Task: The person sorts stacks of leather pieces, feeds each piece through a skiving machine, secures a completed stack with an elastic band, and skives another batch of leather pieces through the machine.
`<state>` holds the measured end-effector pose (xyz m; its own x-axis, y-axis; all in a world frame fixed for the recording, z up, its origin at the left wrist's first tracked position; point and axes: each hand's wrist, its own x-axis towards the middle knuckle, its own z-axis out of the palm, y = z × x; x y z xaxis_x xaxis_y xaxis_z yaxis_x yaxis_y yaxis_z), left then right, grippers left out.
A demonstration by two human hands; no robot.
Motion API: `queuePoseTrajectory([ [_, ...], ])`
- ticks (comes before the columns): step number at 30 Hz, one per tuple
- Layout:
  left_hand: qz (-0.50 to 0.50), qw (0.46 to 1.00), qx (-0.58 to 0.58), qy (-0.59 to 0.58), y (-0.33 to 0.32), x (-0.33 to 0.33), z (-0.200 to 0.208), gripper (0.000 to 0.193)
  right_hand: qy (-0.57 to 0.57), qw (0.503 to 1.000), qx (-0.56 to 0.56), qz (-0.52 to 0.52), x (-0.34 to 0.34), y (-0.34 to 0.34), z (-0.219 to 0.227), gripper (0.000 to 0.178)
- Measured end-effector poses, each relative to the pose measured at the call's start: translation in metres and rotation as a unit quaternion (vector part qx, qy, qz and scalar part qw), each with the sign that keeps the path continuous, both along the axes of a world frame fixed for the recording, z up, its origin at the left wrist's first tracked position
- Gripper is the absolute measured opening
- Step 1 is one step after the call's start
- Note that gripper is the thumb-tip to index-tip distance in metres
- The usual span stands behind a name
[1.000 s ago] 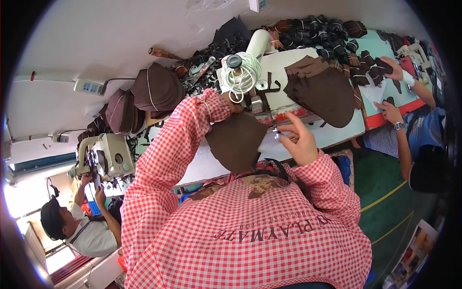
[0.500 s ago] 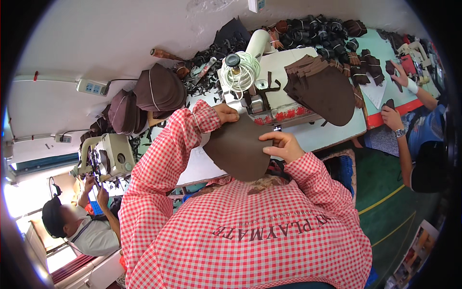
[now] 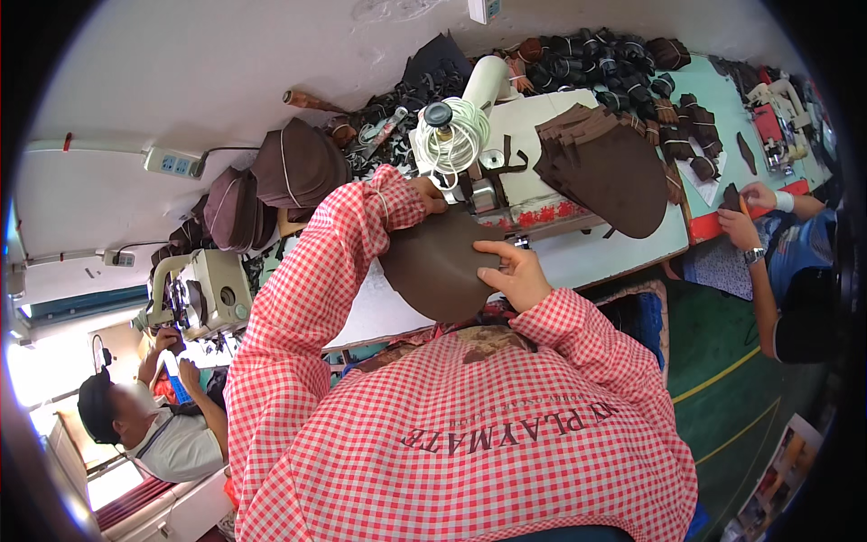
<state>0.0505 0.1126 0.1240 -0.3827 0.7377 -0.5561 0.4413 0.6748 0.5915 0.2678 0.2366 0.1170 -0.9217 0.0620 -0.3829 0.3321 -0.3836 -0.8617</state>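
A dark brown, rounded leather panel [image 3: 438,262] lies tilted between my two hands, its far edge at the working head of a white machine [image 3: 489,79]. My left hand [image 3: 430,195] has its fingers closed at the panel's upper left edge, close beside the metal part of the machine; some fingertips are hidden. On the right edge, my right hand [image 3: 517,274] pinches the panel between thumb and forefinger. A coil of white cord [image 3: 459,149] hangs on the machine under a black knob. Right of it, a fanned stack of similar brown panels [image 3: 619,176] rests on the machine's table.
Tied bundles of brown panels [image 3: 298,167] stand at the left. Black scraps [image 3: 424,86] and many tied dark bundles [image 3: 578,59] line the wall. A co-worker at another machine [image 3: 212,294] sits left; another person's hands [image 3: 748,215] hold a dark piece at right.
The brown panel has shifted up and left toward the machine, and both my hands moved slightly with it. At right, the other person's hands have come together lower down.
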Motion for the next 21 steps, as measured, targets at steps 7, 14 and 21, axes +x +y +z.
queuePoseTrajectory([
  [7, 0.008, 0.991, 0.133, 0.013, 0.009, 0.007, 0.002, 0.029, 0.007, 0.99, 0.13, -0.049, 0.02, 0.037, 0.02, 0.048],
  [14, 0.028, 0.997, 0.058, -0.045, 0.012, 0.016, 0.004, 0.026, 0.046, 0.931, 0.312, -0.186, 0.022, 0.097, 0.028, 0.066],
  [21, 0.05, 0.969, 0.092, -0.225, 0.008, 0.075, 0.005, 0.024, 0.199, 0.603, 0.708, -0.31, 0.036, 0.151, 0.15, 0.019],
])
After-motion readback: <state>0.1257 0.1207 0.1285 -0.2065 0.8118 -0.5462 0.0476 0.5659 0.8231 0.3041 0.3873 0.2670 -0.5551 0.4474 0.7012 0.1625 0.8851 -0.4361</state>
